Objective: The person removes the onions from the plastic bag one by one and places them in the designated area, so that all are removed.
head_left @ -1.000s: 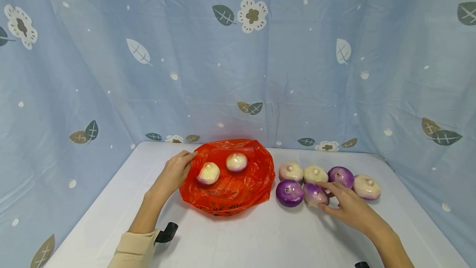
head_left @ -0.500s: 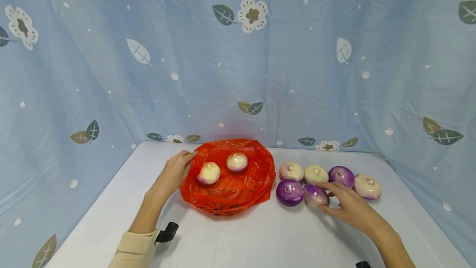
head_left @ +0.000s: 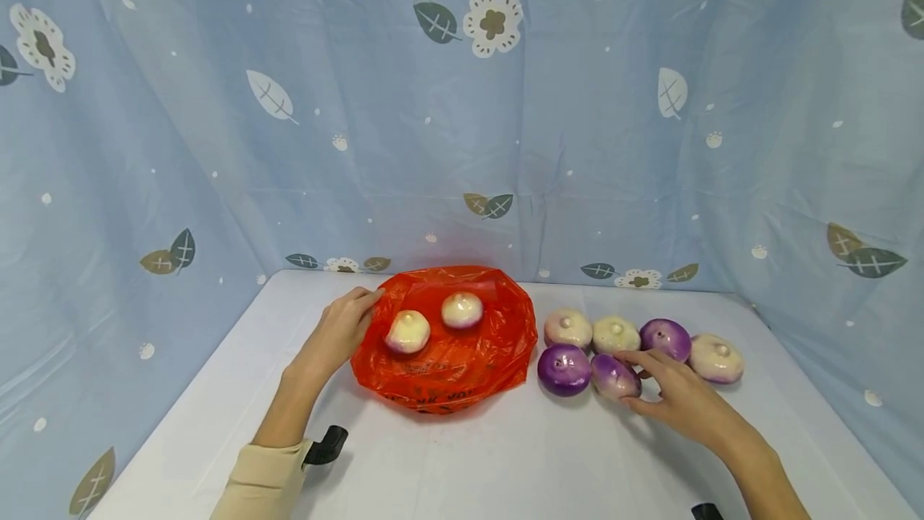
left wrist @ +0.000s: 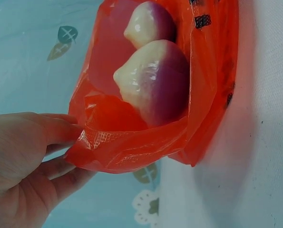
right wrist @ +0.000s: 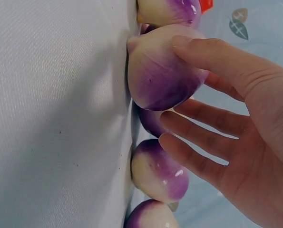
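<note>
In the head view, my left hand [head_left: 338,334] pinches the left rim of a red plastic bag [head_left: 447,400], whose mouth is spread wide. Inside the bag lie two white-and-purple onions, one at the left [head_left: 408,332] and one farther back [head_left: 462,310]. My right hand [head_left: 682,396] holds a purple-and-white onion [head_left: 615,378] between thumb and forefinger. That onion [right wrist: 165,71] lies tilted on its side at the table, as the right wrist view shows. The other fingers of this hand are spread apart. Left of the held onion sits a deep purple onion [head_left: 565,370].
Behind the held onion stands a row: a pinkish-white onion [head_left: 568,330], a cream onion [head_left: 616,336], a purple onion [head_left: 666,339] and another pale onion [head_left: 716,359]. A white table [head_left: 476,472] carries everything. A blue patterned curtain [head_left: 361,103] hangs along the back and sides.
</note>
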A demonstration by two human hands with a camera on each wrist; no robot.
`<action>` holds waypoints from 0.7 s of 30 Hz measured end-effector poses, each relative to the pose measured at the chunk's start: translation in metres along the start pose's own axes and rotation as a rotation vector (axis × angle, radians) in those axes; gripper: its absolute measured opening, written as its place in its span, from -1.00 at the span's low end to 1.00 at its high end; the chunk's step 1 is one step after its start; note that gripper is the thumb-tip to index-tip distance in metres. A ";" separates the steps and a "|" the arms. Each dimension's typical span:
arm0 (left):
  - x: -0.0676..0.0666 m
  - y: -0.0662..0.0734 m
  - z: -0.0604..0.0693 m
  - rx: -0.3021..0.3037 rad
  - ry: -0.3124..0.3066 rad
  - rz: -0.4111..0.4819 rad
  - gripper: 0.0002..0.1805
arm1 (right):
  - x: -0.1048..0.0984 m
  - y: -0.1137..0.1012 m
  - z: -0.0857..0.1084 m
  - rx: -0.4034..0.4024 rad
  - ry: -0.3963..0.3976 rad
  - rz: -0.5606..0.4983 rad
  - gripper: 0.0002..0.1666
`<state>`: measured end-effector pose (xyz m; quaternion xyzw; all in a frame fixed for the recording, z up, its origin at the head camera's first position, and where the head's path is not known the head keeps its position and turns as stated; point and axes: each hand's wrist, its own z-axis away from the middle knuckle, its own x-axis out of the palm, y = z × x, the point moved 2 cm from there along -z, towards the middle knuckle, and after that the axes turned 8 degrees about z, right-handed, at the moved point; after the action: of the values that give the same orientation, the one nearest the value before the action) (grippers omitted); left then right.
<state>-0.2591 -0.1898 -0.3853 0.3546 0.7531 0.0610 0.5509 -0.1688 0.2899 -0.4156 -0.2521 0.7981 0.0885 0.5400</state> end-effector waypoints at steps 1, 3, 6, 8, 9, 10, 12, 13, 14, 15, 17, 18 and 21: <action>0.000 0.000 0.000 -0.003 -0.002 0.001 -0.58 | 0.000 0.000 0.000 0.001 0.000 -0.001 -0.28; 0.000 0.000 0.000 -0.006 -0.005 0.001 -0.57 | 0.001 0.000 0.000 0.003 -0.001 -0.003 -0.28; 0.000 0.000 0.000 -0.010 -0.002 0.003 -0.57 | 0.001 0.001 0.001 0.004 -0.005 -0.001 -0.26; -0.001 0.000 -0.001 -0.004 0.001 0.001 -0.58 | 0.001 0.002 0.001 0.006 -0.003 0.005 -0.25; -0.001 0.000 -0.002 0.000 0.004 0.001 -0.58 | 0.001 0.002 0.001 0.007 -0.001 0.005 -0.25; -0.001 0.000 -0.002 0.004 0.007 0.001 -0.59 | 0.001 0.002 0.001 0.011 -0.001 0.003 -0.25; -0.001 0.000 -0.002 0.010 0.007 0.002 -0.59 | 0.000 0.002 0.002 0.028 -0.012 -0.016 -0.26; -0.001 0.000 -0.001 0.011 0.008 0.002 -0.60 | 0.000 0.002 0.002 0.038 -0.025 -0.031 -0.27; -0.001 -0.001 -0.001 0.011 0.010 0.000 -0.60 | 0.000 0.002 0.002 0.050 -0.040 -0.050 -0.28; -0.002 -0.001 0.000 0.009 0.011 -0.001 -0.60 | -0.001 0.002 0.002 0.063 -0.053 -0.068 -0.28; -0.002 -0.002 0.001 0.007 0.013 -0.004 -0.59 | -0.001 0.001 0.002 0.081 -0.080 -0.094 -0.29; -0.002 -0.002 0.001 0.007 0.015 -0.004 -0.59 | -0.002 0.001 0.002 0.085 -0.089 -0.100 -0.29; -0.002 -0.002 0.000 0.014 0.019 -0.003 -0.59 | -0.005 0.001 0.002 0.085 -0.092 -0.109 -0.29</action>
<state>-0.2595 -0.1925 -0.3846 0.3567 0.7591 0.0583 0.5414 -0.1665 0.2930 -0.4119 -0.2677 0.7606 0.0364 0.5903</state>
